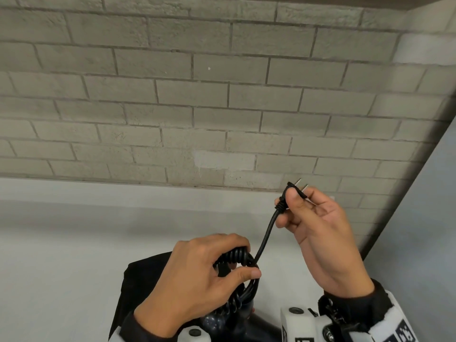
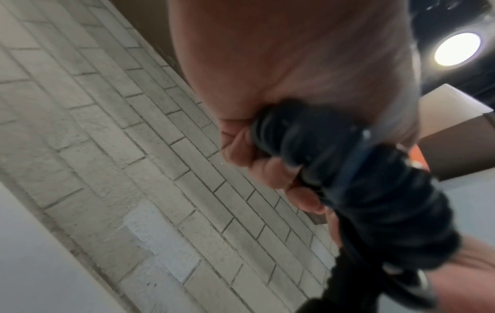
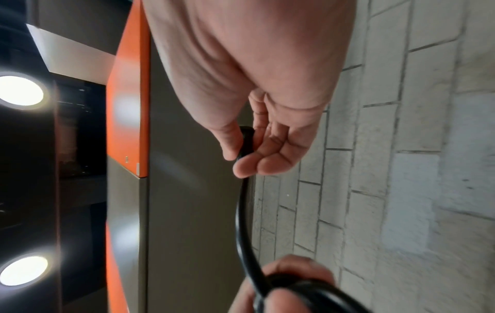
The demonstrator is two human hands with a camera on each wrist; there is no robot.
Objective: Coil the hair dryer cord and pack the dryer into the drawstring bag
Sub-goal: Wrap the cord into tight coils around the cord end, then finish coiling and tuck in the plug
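Note:
My left hand [image 1: 217,265] grips a bundle of black coiled cord [image 1: 238,257] low in the head view, thumb across its front. From the bundle a short straight run of cord [image 1: 265,239] rises to the black plug [image 1: 292,191], which my right hand [image 1: 293,206] pinches between thumb and fingers, prongs pointing up and right. The dark glossy dryer body [image 1: 222,322] shows just below the left hand, mostly hidden. A black drawstring bag [image 1: 145,272] lies flat on the table under my hands. The left wrist view shows the fingers [image 2: 270,167] curled round the coils [image 2: 375,190].
A pale grey tabletop [image 1: 74,243] runs to a grey brick wall [image 1: 197,107] close behind. A grey panel [image 1: 419,218] stands at the right. The right wrist view shows an orange and grey cabinet [image 3: 128,105] and ceiling lights.

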